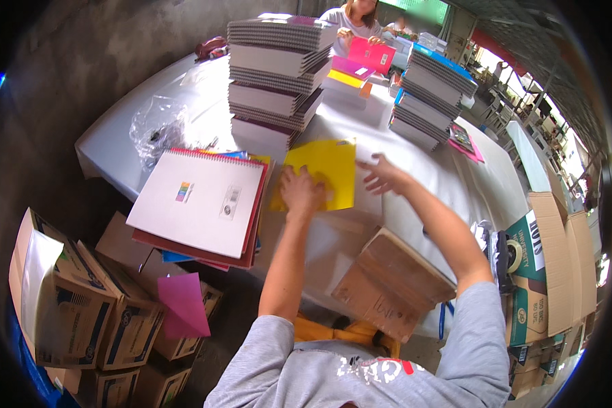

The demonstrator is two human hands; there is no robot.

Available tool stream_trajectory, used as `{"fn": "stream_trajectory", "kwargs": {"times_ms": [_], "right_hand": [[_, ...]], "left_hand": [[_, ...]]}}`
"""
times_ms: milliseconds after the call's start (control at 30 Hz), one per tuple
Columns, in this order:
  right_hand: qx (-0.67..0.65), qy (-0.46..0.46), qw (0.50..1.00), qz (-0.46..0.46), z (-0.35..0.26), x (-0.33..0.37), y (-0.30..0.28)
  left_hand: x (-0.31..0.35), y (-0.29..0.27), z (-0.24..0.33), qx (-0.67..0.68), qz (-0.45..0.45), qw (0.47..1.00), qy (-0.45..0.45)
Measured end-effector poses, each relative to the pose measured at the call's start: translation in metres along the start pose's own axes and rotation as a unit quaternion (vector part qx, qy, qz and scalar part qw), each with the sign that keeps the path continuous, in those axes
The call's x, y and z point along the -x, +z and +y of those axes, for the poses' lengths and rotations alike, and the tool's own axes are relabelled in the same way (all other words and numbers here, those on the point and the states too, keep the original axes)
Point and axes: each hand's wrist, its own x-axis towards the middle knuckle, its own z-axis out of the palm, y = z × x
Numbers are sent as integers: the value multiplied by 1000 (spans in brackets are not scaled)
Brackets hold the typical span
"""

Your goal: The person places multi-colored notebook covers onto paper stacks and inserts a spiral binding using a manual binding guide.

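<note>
A yellow folder or cover (338, 163) lies flat on the white-covered table in front of me. My left hand (303, 190) rests on its left part, palm down with the fingers spread. Just off its right edge, my right hand (385, 174) hovers with the fingers apart and nothing in them. Left of the yellow piece sits a pile of spiral notebooks, a white-backed notebook (197, 202) with a red spiral on top. Beyond it rises a tall stack of spiral-bound notebooks (272, 61).
Another notebook stack (428, 95) stands at the far right, a crumpled plastic bag (158, 129) at the left. Near me a brown cardboard box (394, 282) leans at the table edge. Cartons (75, 306) crowd the lower left; a green-and-brown box (540, 272) stands right. Across the table a person holds a pink folder (372, 56).
</note>
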Motion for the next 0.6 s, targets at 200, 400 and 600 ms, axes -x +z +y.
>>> {"fn": "stream_trajectory", "kwargs": {"times_ms": [200,400,600], "right_hand": [[-104,-143,984,-1,37,-44,40],[-76,-179,978,70,66,-53,-22],[-240,-23,970,28,103,-54,-16]], "left_hand": [[-12,7,10,-34,-165,984,-64],[-35,13,3,-44,-112,987,-105],[-49,42,-16,-68,-181,978,-83]]}}
